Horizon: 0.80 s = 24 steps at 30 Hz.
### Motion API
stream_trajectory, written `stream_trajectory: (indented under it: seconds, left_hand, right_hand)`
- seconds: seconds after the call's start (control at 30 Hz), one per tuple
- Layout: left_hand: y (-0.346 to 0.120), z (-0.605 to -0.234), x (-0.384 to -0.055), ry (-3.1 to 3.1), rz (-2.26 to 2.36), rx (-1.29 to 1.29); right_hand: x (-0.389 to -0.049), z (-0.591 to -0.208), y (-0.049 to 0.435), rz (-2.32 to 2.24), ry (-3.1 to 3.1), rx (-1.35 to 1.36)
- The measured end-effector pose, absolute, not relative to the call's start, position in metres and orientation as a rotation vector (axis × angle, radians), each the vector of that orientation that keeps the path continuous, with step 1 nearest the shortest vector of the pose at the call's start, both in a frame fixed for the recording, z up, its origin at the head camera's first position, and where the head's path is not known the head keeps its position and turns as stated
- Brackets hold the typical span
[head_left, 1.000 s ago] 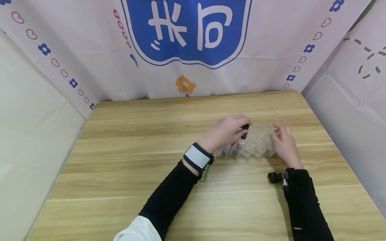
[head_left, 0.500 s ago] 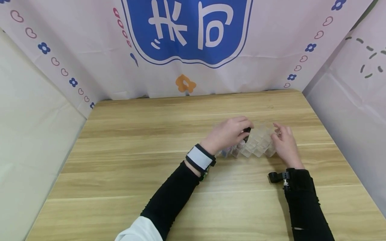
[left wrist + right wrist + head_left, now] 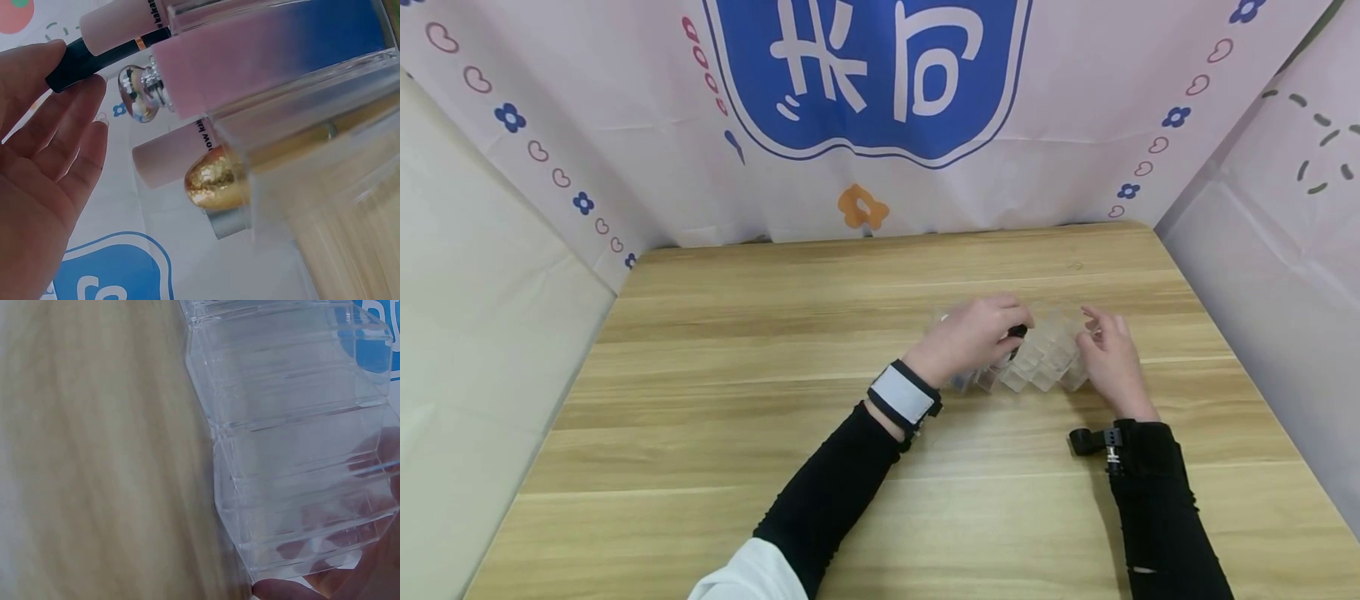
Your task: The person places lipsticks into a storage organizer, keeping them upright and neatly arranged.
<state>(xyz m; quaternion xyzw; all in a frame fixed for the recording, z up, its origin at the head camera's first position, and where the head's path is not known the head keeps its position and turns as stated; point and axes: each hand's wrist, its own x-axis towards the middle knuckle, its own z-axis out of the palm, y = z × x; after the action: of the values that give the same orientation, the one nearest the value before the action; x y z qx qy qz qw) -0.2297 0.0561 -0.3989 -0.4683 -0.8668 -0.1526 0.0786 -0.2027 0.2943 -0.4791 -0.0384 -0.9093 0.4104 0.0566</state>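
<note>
My left hand [image 3: 973,333] pinches a black lip gloss tube [image 3: 74,64] with a gold band by its end, between thumb and fingers. The tube's lower part sits within the clear lipstick organizer [image 3: 1047,354], behind a pale pink tube [image 3: 119,28]. Near it in the left wrist view are a pink-to-blue tube [image 3: 250,62] with a shiny knob, another pale pink tube [image 3: 165,156] and a gold-capped tube [image 3: 215,179]. My right hand [image 3: 1114,364] holds the organizer's right end, fingers bent around its clear wall [image 3: 294,394]. The left hand hides most tubes in the head view.
The organizer stands on a wood-grain table [image 3: 715,400], right of its middle. A printed white cloth [image 3: 647,158] hangs behind the table's far edge. White sheets [image 3: 490,333] rise along both sides. A small black camera [image 3: 1082,442] juts from the right wrist.
My left hand has moved down and slightly right, lowering the black tube deeper into the organizer. The green thing by the left wrist is now covered. My right hand has stayed in place.
</note>
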Motion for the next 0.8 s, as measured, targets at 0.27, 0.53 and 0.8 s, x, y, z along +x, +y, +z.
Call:
stream_trajectory:
  seconds: [0.27, 0.53, 0.8]
  left_hand:
    - [0.0591, -0.4023, -0.2289, -2.610, -0.380, -1.382]
    - [0.0605, -0.4038, -0.2288, -2.666, -0.382, -1.369]
    - [0.0598, -0.4087, -0.2308, -2.663, -0.439, -1.389]
  right_hand:
    - [-0.2028, -0.4791, 0.2946, 1.215, -2.751, -0.108]
    - [-0.2026, -0.4775, 0.2940, 1.222, -2.761, -0.108]
    - [-0.2026, -0.4777, 0.2937, 1.225, -2.760, -0.117]
